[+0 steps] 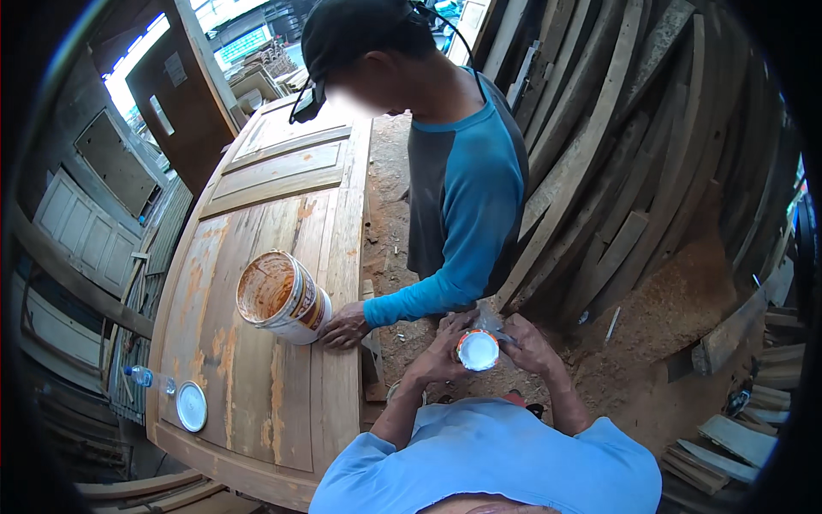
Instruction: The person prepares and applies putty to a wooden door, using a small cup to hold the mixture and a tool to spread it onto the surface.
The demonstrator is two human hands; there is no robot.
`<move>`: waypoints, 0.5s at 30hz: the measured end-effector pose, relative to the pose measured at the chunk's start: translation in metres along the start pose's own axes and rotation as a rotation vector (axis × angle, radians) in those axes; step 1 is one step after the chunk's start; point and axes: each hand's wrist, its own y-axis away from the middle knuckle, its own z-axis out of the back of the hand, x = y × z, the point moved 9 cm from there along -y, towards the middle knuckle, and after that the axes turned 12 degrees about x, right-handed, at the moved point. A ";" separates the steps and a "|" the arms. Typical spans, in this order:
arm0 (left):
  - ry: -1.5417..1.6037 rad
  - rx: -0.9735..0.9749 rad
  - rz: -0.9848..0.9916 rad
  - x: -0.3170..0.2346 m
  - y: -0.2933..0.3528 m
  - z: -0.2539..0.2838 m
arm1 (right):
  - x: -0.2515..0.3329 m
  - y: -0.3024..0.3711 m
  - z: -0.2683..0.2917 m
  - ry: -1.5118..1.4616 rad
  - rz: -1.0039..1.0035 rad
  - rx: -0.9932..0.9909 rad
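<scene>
In front of my chest, my left hand (pixel 437 357) is wrapped round the side of a small can (pixel 477 351). Its round face looks white, with an orange-red edge. My right hand (pixel 531 344) is closed just right of the can, on something thin and greyish I cannot make out. Some clear plastic (pixel 490 319) shows between my hands. Across from me stands a person in a cap and a blue-sleeved shirt (pixel 467 171). That person's hand (pixel 344 326) touches the base of a white bucket (pixel 295 300) smeared inside with reddish-brown paste.
The bucket stands on a large panelled wooden door (pixel 257 377) lying flat at my left, patched with orange filler. A round white lid (pixel 191 406) and a clear bottle (pixel 147 377) lie near its left edge. Long boards (pixel 591 146) lean at the right, above sawdust (pixel 685 291).
</scene>
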 end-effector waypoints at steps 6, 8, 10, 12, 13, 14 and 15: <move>0.110 -0.098 0.011 0.010 0.010 0.001 | 0.003 0.000 -0.003 -0.131 0.019 0.094; 0.076 -0.166 -0.032 0.011 0.018 0.003 | 0.003 0.001 -0.003 -0.311 -0.004 0.123; 0.089 -0.208 0.006 0.012 0.024 0.003 | -0.014 0.006 0.001 -0.599 -0.061 0.144; 0.115 -0.226 0.051 0.006 0.030 0.010 | -0.036 0.010 0.017 -0.592 -0.135 0.081; 0.148 -0.224 0.075 0.001 0.031 0.010 | -0.047 0.015 0.022 -0.588 -0.183 0.052; 0.182 -0.221 0.098 0.001 0.033 0.009 | -0.054 0.018 0.026 -0.572 -0.216 0.012; 0.171 -0.222 0.069 0.005 0.033 0.008 | -0.062 0.020 0.028 -0.556 -0.249 -0.029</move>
